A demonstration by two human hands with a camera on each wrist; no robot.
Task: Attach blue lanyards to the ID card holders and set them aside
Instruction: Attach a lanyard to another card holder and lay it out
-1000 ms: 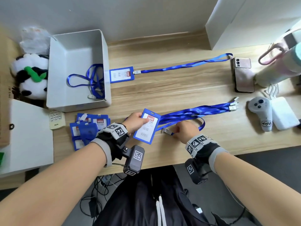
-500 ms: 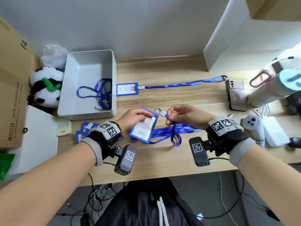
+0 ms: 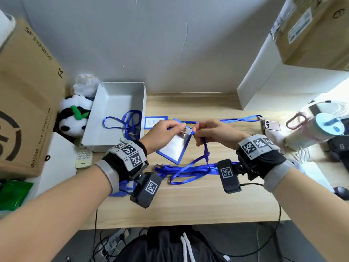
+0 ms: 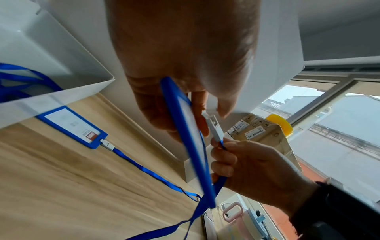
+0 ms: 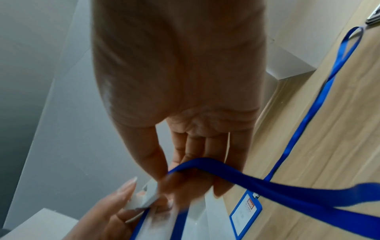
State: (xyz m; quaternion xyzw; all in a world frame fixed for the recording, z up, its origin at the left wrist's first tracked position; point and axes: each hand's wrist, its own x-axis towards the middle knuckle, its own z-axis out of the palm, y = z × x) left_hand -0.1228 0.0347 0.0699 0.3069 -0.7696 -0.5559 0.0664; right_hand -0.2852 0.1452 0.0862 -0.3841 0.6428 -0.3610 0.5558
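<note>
My left hand (image 3: pixel 166 129) pinches the top edge of a blue ID card holder (image 3: pixel 174 148) lifted above the desk, seen edge-on as the card holder (image 4: pixel 189 139) in the left wrist view. My right hand (image 3: pixel 205 132) pinches a blue lanyard (image 3: pixel 204 154) just behind its metal clip (image 3: pixel 187 131); the clip (image 4: pixel 214 128) touches the holder's top edge. The lanyard's loop trails down onto a bunch of loose lanyards (image 3: pixel 185 170) on the desk. A finished holder (image 3: pixel 155 121) with its lanyard (image 3: pixel 239 119) lies at the back. More holders (image 3: pixel 122 187) lie under my left wrist.
A white open box (image 3: pixel 117 103) at the back left holds another lanyard (image 3: pixel 128 121). A panda toy (image 3: pixel 74 118), a cardboard box (image 3: pixel 24 103) and a small remote (image 3: pixel 83 156) sit left. A phone (image 3: pixel 271 125), a bottle (image 3: pixel 309 131) and a white box (image 3: pixel 279 87) stand right.
Both hands rose and met above the desk. The right hand lifted the lanyard clip from the desk to the holder's top edge, and the holder tilted up.
</note>
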